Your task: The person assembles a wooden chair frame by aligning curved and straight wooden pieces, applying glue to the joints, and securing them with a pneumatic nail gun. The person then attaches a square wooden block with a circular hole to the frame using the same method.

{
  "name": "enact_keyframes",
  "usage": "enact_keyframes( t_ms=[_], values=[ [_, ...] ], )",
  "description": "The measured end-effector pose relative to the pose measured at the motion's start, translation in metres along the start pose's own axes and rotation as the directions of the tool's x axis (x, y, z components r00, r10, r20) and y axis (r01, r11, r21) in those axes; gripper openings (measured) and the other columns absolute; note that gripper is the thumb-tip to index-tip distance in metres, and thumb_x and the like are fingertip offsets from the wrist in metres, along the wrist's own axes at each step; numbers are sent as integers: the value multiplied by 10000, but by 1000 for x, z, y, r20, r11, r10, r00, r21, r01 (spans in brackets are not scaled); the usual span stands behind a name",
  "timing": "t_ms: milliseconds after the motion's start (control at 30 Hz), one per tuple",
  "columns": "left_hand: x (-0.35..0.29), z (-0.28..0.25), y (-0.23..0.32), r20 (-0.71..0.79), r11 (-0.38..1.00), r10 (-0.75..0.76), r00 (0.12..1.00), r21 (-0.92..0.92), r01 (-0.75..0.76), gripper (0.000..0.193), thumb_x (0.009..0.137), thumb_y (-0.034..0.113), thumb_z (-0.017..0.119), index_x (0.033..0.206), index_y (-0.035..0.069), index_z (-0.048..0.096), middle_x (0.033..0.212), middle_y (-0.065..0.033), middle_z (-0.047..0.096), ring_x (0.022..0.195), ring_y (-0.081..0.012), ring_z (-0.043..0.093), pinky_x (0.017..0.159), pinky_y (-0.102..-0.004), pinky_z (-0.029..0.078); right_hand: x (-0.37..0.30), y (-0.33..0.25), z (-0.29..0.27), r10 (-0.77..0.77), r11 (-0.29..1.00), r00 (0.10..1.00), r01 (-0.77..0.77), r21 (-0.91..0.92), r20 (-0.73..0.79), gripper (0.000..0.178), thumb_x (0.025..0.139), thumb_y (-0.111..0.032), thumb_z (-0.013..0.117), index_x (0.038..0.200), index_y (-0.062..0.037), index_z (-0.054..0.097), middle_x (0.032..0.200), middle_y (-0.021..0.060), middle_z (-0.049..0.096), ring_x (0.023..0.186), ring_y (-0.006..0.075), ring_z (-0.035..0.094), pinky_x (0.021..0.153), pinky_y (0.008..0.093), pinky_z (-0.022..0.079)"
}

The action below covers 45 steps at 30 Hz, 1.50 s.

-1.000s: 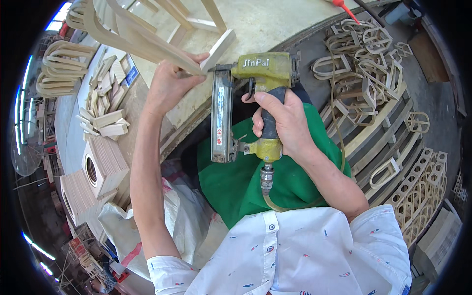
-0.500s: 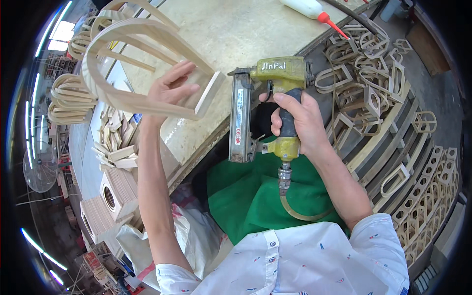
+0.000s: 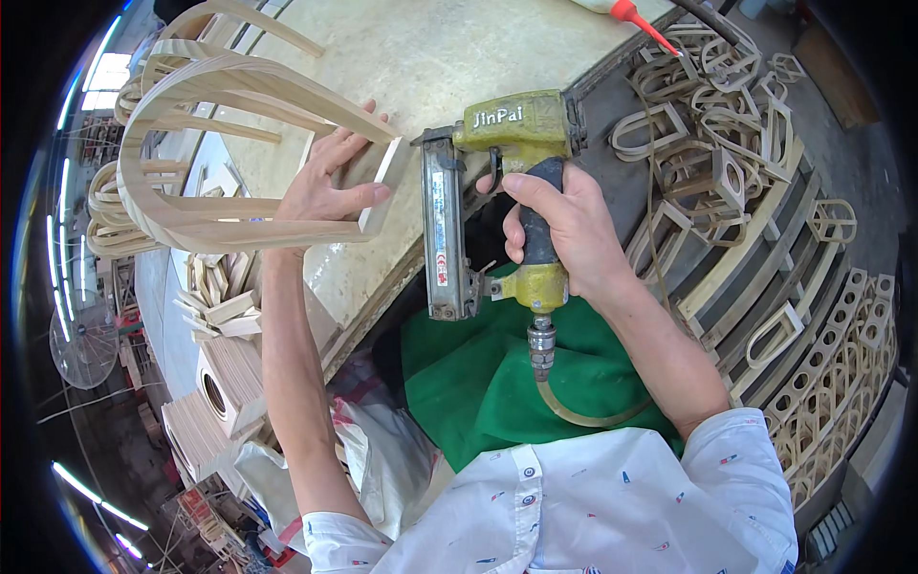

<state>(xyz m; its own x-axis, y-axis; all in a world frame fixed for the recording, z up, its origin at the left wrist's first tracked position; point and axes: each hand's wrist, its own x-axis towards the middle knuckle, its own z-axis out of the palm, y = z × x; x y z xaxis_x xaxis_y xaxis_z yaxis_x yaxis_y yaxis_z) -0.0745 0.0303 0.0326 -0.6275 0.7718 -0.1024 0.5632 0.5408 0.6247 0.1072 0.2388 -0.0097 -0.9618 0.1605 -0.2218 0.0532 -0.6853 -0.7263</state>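
Yellow-green nail gun [image 3: 512, 122] sits clasped in the right hand [image 3: 569, 225], its nose just beside the arched wooden frame [image 3: 239, 232]. Pinched by the left hand [image 3: 330, 182] a second ago, that frame now crosses its spread, unclenched fingers, above the table [image 3: 411, 57], inside the near edge.

Frame [image 3: 249, 232] left of nailer [image 3: 516, 134]

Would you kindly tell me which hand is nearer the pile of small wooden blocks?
The left hand, beyond and right of the pile; the right hand, gripping the nailer, is farther right.
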Motion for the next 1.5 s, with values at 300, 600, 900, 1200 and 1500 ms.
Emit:
enact_keyframes(
  t_ms=[300, 600, 900, 1200, 1500],
  values=[
    [0, -1, 2, 14, 999, -45, 999, 6, 44, 838, 652, 426, 729, 1383, 79, 507, 1522, -86, 351, 1422, -277, 270, 1167, -431, 197, 2, 0, 1, -5, 1000, 1000, 4, -18, -10, 259, 916, -104, 560, 1117, 56, 534, 1014, 127, 636, 558, 97, 539, 465, 257, 474],
    [-3, 0, 2, 8, 998, -56, 998, -1, 56, 827, 659, 419, 709, 1394, 103, 499, 1530, -74, 338, 1417, -276, 271, 1170, -428, 191, -1, 3, 4, 8, 1000, 1000, -8, -17, -11, 249, 921, -109, 557, 1105, 58, 542, 968, 111, 633, 553, 96, 540, 468, 257, 473],
    [-2, 2, 6, 13, 996, -81, 997, -32, 81, 824, 659, 424, 716, 1382, 86, 510, 1528, -83, 341, 1419, -277, 270, 1167, -426, 199, -2, 5, 5, -16, 1000, 1000, 16, 17, -14, 236, 920, -101, 561, 1095, 56, 546, 939, 105, 632, 550, 96, 541, 465, 262, 474],
    [-1, 1, 5, -13, 999, -50, 999, -17, 50, 734, 677, 335, 656, 1378, 162, 527, 1522, -60, 360, 1362, -301, 332, 1149, -413, 243, 2, 5, 9, -7, 1000, 1000, 8, 15, -29, 216, 905, -103, 562, 1065, 40, 534, 964, 101, 611, 526, 115, 555, 446, 258, 471],
    [-5, 1, -1, -19, 999, -30, 999, -37, 29, 722, 693, 327, 660, 1379, 148, 520, 1517, -90, 362, 1347, -328, 343, 1133, -419, 264, 1, 7, 8, 23, 1000, 1000, -23, -12, -2, 223, 910, -102, 555, 1083, 37, 524, 968, 101, 607, 524, 112, 553, 447, 257, 470]
  ],
)
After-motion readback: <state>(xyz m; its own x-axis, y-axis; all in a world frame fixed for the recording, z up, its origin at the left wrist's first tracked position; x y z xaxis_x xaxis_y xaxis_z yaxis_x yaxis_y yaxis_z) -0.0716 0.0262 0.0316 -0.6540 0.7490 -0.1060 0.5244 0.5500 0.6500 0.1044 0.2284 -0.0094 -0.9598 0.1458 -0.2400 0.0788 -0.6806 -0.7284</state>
